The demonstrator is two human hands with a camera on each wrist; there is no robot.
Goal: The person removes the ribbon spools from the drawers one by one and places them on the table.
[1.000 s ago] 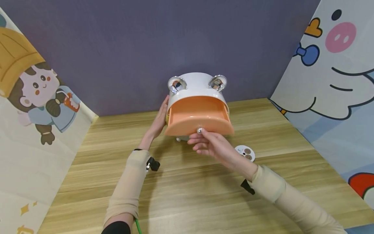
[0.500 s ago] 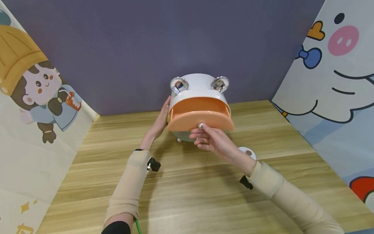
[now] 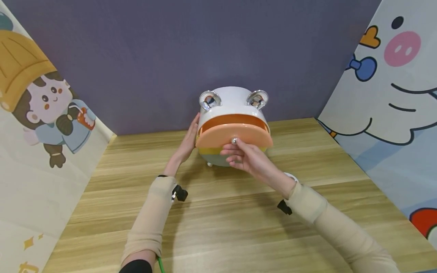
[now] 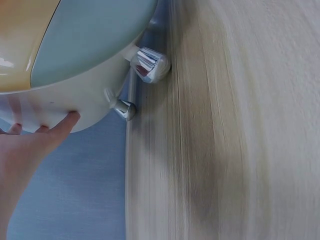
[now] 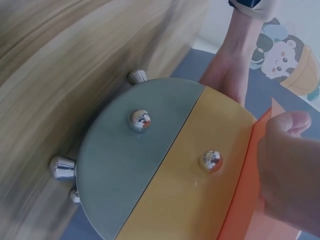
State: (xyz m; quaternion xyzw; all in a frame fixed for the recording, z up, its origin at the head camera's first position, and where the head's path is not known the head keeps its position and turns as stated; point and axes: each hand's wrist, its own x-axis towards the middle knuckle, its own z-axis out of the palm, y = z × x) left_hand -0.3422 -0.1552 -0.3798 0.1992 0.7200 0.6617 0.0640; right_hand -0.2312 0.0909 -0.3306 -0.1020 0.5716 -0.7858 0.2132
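Observation:
A small round drawer cabinet (image 3: 232, 99) with a white shell and two mirrored, eye-like discs stands near the back of the table. Its orange top drawer (image 3: 215, 135) is partly pulled out. My right hand (image 3: 256, 163) pinches the silver knob (image 3: 234, 141) on that drawer's front. Fairly straight fingers of my left hand (image 3: 187, 147) rest against the cabinet's left side, and the left wrist view shows the fingertips on the white shell. Below, the yellow drawer (image 5: 200, 195) and the grey-green drawer (image 5: 130, 160) are closed, each with a silver knob.
A white disc (image 3: 291, 176) lies on the wooden table (image 3: 218, 227), mostly hidden behind my right wrist. Silver feet (image 4: 150, 65) hold up the cabinet. A purple-grey wall (image 3: 218, 45) rises behind it, with cartoon-printed panels (image 3: 368, 125) at the sides.
The orange drawer has slid inward, away from me, with my right hand on its knob. The yellow drawer beneath has come into view. My left hand has stayed at the cabinet's side.

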